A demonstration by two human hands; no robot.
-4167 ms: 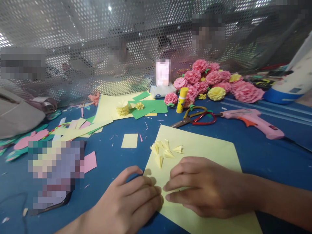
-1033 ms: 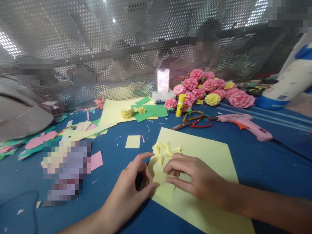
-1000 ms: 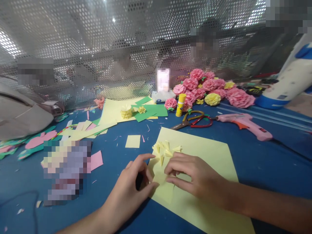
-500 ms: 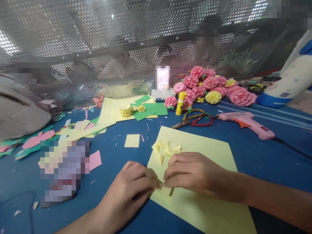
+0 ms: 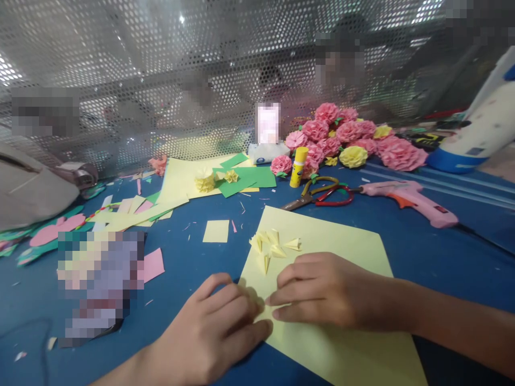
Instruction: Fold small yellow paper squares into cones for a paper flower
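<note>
My left hand (image 5: 213,332) and my right hand (image 5: 322,289) meet fingertip to fingertip on the near left corner of a large yellow paper sheet (image 5: 341,241). Both hands have their fingers pressed together and bear down on a small folded yellow paper piece, almost wholly hidden under the fingers. Just beyond my right hand, several small folded yellow paper cones (image 5: 273,247) lie on the sheet. A small yellow paper square (image 5: 216,231) lies on the blue table to the left of the sheet.
Scissors (image 5: 317,197), a pink glue gun (image 5: 410,195) and a yellow glue stick (image 5: 299,166) lie behind the sheet. Pink and yellow paper flowers (image 5: 346,134) pile up at the back right, with green paper (image 5: 245,177) and paper scraps at the back left. A perforated metal screen (image 5: 161,80) closes the far edge.
A second ago my fingers were raised and pinching the small yellow piece above the sheet's corner. Now both hands have come down and press it flat.
</note>
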